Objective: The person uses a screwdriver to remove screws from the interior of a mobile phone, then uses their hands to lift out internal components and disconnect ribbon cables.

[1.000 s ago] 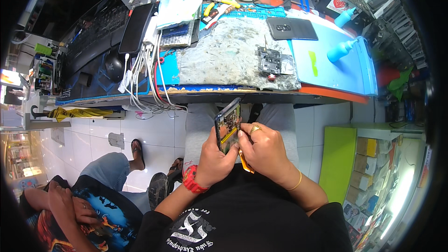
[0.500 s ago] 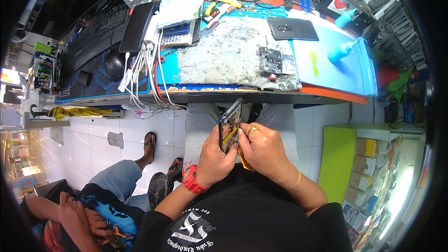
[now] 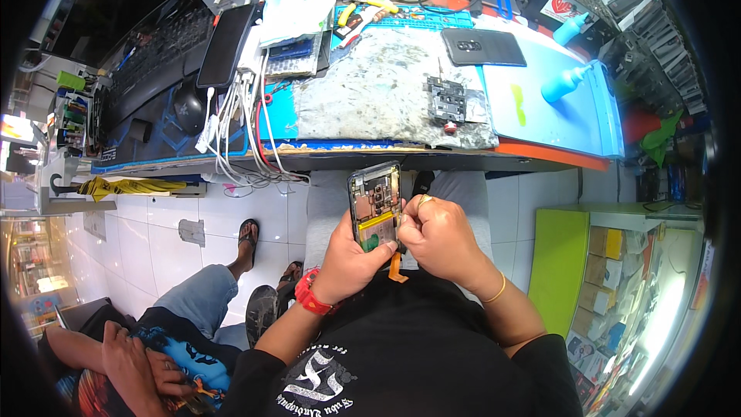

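Note:
Over my lap I hold a smartphone [image 3: 377,196] with its back cover off. Its circuit board, camera modules and battery show inside. My left hand [image 3: 347,264] is wrapped round its lower left side, thumb across the bottom edge. At the phone's right edge my right hand [image 3: 440,238] is closed in a pinch, fingertips against the frame. Whatever lies between those fingertips, if anything, is hidden. An orange flex cable [image 3: 397,269] hangs from the phone's lower end, above my black shirt.
A workbench edge [image 3: 401,156] runs just beyond the phone. On the bench are a stained work mat [image 3: 363,100], a dark phone [image 3: 484,48], a small metal holder [image 3: 448,100], a blue bottle [image 3: 565,85] and white cables [image 3: 231,120]. A seated person [image 3: 162,340] is at my left.
The phone has turned from nearly edge-on so that its opened inside faces up toward me. My right hand has shifted slightly right along with it, and the orange flex cable shows more.

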`<state>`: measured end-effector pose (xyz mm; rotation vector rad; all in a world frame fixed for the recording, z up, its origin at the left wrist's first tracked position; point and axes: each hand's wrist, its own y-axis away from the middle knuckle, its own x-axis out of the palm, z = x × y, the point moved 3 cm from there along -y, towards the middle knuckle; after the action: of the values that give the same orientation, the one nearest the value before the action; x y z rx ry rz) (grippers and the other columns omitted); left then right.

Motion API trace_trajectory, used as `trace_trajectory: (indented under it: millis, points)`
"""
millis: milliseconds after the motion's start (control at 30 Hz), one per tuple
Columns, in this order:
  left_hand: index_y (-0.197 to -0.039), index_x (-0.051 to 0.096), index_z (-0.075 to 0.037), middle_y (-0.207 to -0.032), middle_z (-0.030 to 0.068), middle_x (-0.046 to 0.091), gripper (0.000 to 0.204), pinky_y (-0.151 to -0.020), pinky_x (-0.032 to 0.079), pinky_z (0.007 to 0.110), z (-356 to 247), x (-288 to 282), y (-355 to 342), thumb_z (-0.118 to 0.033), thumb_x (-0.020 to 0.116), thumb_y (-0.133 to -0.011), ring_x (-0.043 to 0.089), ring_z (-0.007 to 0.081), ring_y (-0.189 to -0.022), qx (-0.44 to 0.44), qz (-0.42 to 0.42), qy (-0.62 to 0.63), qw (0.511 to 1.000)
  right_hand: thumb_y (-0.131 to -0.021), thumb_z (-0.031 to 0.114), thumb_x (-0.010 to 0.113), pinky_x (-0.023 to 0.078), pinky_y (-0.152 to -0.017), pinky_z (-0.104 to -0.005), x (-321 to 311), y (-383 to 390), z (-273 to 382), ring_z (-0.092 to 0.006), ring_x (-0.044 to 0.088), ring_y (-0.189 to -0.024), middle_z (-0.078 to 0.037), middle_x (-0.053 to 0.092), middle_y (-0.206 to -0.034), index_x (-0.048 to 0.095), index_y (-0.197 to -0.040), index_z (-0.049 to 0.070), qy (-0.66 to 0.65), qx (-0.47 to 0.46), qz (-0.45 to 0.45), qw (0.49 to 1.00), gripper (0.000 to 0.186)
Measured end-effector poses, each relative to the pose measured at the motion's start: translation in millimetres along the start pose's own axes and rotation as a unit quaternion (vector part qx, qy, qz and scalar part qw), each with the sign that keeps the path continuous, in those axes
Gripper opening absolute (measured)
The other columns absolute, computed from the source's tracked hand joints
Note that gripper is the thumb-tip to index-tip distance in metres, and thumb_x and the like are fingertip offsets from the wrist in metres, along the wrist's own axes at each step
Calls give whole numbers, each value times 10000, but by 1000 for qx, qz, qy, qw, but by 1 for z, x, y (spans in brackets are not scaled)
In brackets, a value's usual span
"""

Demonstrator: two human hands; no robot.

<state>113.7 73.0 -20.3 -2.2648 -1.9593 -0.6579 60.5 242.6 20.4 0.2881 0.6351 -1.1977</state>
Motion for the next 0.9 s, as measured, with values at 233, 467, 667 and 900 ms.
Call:
trace_trajectory:
  millis: [233,467,667,900]
  points:
    - [-1515,486,12,-1515,146,647,601,-1171,528,399,-1,-2,-5,106,685,-956,649,215,-1376,-23,18,39,999,-901,61,738,598,-603,-470,3,5,2,-383,718,-679,-170,685,-801,668,-829,-24,79,-78,-21,994,131]
    - [-1566,436,11,-1563,152,605,640,-1200,505,415,8,7,-2,137,642,-973,623,239,-1416,33,-31,-6,999,-962,89,751,596,-568,-422,8,19,11,-339,728,-658,-139,691,-844,729,-927,-32,113,-60,-28,991,128]
    - [-1577,427,11,-1589,156,582,641,-1205,496,409,10,8,-1,146,626,-983,611,237,-1431,58,-28,-53,997,-965,94,750,585,-546,-407,11,23,11,-304,726,-638,-127,667,-824,729,-999,-31,148,-80,-35,985,131]
    - [-1576,428,10,-1589,156,581,635,-1203,496,405,9,5,0,134,640,-990,610,237,-1431,63,-29,-86,994,-952,100,761,571,-528,-402,10,21,14,-288,718,-624,-123,637,-787,683,-956,4,191,-104,4,976,123]
